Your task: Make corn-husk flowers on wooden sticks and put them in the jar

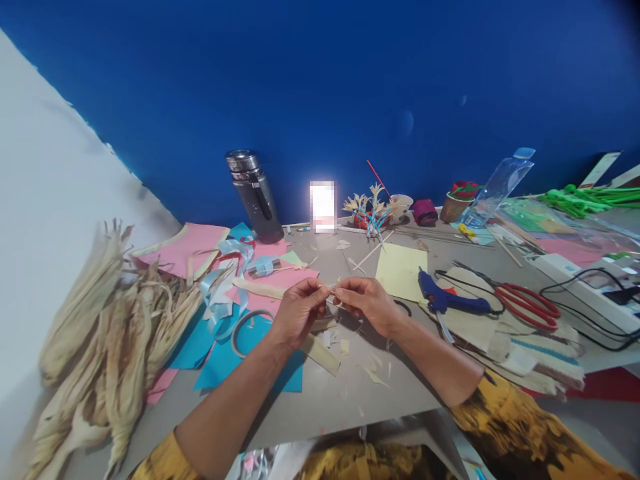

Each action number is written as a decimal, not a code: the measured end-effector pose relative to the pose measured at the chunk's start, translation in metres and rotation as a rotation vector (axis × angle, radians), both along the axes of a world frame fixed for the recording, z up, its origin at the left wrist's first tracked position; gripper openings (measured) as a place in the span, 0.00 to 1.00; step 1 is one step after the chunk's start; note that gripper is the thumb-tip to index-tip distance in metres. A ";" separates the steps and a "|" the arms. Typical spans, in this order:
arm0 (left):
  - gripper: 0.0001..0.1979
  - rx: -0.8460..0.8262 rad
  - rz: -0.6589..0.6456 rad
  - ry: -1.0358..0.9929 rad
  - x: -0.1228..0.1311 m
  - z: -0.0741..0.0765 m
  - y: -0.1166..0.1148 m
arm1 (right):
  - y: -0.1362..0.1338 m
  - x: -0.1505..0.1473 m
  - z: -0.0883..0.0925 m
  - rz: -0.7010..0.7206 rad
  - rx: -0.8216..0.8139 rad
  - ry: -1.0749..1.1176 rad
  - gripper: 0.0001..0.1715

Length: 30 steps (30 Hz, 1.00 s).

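Note:
My left hand (298,312) and my right hand (367,301) meet above the middle of the grey table (345,393). Both pinch the ends of a thin pale stick or strip (331,289) held between the fingertips. Small pale scraps (373,373) lie on the table below the hands. A roll of tape (240,330) rests on blue paper just left of my left hand. A blue glue gun (445,300) lies to the right of my right hand.
Dried corn husks (110,333) pile up at the left. Pink and blue paper sheets (200,247), a dark flask (254,193), a small husk-flower piece (370,210), red-handled scissors (530,303), a yellow sheet (400,270), a power strip with cables (590,293) and green strips (585,199) surround the hands.

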<state>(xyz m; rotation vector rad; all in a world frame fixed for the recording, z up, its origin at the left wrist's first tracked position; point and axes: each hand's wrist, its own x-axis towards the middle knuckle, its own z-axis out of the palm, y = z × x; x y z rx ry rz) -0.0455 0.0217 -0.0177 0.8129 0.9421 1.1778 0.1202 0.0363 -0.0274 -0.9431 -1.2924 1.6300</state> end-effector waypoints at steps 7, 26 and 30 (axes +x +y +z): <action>0.18 -0.017 0.021 0.109 0.000 0.001 0.000 | 0.001 0.000 0.001 -0.043 0.065 -0.109 0.23; 0.20 -0.136 0.053 -0.071 -0.003 -0.002 0.004 | -0.005 -0.005 -0.012 -0.210 0.687 -0.516 0.14; 0.20 -0.170 0.046 -0.099 -0.002 -0.003 0.002 | -0.007 -0.006 -0.015 -0.289 0.991 -0.693 0.09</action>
